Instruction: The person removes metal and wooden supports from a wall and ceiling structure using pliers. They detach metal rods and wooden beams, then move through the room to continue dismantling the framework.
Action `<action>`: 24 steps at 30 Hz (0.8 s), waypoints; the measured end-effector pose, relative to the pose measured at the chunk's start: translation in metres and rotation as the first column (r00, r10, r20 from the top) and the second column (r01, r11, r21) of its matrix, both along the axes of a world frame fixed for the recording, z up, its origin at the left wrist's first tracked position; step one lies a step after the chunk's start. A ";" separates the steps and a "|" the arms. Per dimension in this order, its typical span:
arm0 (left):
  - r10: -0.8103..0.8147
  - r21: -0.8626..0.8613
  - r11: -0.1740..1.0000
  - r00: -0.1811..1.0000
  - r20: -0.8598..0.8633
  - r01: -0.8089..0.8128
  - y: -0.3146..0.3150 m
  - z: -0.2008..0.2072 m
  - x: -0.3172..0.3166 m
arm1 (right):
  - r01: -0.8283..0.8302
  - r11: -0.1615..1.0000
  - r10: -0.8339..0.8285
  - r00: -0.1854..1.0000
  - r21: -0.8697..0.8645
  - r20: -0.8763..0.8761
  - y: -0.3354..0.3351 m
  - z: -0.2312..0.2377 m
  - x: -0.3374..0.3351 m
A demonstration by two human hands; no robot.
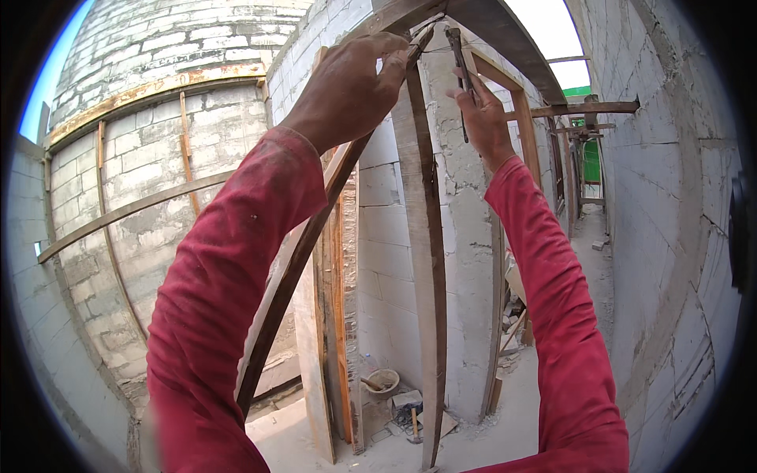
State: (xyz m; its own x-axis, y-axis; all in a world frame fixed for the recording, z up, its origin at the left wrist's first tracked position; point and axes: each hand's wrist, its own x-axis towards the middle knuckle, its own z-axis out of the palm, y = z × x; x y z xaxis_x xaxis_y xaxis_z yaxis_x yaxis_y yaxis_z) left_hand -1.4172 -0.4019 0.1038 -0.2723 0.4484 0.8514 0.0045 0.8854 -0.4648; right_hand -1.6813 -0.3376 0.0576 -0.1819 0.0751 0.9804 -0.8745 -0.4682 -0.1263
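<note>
Both my arms, in red sleeves, reach up to a timber joint at the top of the view. My left hand (355, 87) is closed at the upper end of a slanted wooden plank (296, 272), its fingers and thumb pressed on the wood; a smaller item between the fingertips cannot be made out. My right hand (485, 122) grips a dark-handled hammer (461, 67), held upright with its head close to the joint. Between the arms stands an upright wooden board (422, 236), its top near my left fingertips. Overhead a thick wooden beam (512, 47) runs past the hammer.
Behind the boards is a rough plastered column (465, 260). A bucket (382, 383) and another hammer (415, 426) lie below among rubble. Wooden battens (142, 206) cross the block wall at left. To the right, a narrow passage (591, 252) runs beside a grey block wall (662, 236).
</note>
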 end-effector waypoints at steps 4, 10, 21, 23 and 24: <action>0.088 0.146 0.985 0.996 0.017 -0.089 0.003 0.040 -0.083 | -0.138 0.985 0.129 0.988 -0.105 -0.090 -0.039 0.017 -0.044; 0.182 0.371 0.913 0.983 0.004 -0.170 0.048 0.075 -0.137 | 0.338 0.918 -0.385 0.885 -0.207 -0.262 -0.023 0.092 -0.133; -0.089 0.321 0.881 0.788 -0.609 0.348 -0.006 0.073 -0.286 | 0.035 0.992 -0.063 0.971 -0.122 -0.230 -0.067 0.065 -0.105; -0.132 0.433 0.816 0.854 -0.504 0.382 0.004 0.053 -0.264 | 0.048 0.996 -0.065 0.973 -0.081 -0.222 -0.068 0.054 -0.111; -0.129 0.444 0.817 0.867 -0.481 0.368 0.008 0.052 -0.250 | 0.017 0.997 -0.034 0.974 -0.079 -0.223 -0.069 0.055 -0.101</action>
